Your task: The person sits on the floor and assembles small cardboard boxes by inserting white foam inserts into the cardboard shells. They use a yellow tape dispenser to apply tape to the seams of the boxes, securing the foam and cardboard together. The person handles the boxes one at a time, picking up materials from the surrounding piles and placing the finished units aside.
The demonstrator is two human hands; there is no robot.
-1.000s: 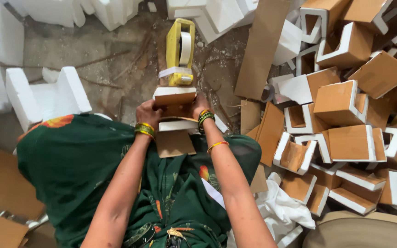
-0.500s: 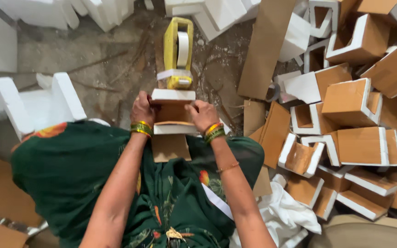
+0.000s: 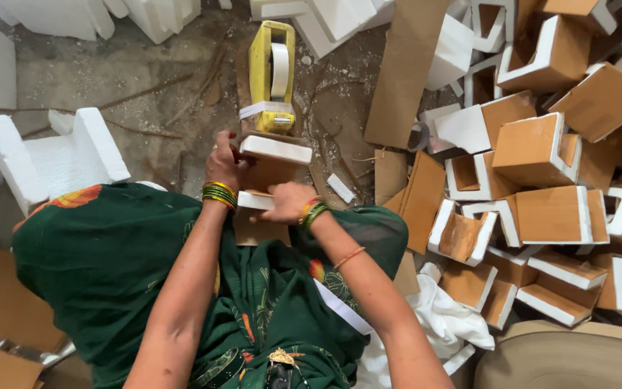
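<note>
My left hand grips the left side of a white foam corner piece backed with brown cardboard, which rests over my lap. My right hand presses on the near foam end of the same piece, fingers curled over it. Just beyond the piece stands a yellow tape dispenser with a white roll, a strip of tape hanging at its front. Both wrists carry green and gold bangles. My green patterned dress fills the lower frame.
A heap of finished foam-and-cardboard corner pieces lies at the right. Loose cardboard strips lean beside the dispenser. Bare white foam blocks sit at the left and along the top, on dusty concrete floor.
My right hand slid from the piece's far right side down to its near end. The left hand stays on the left side. The view shifted slightly.
</note>
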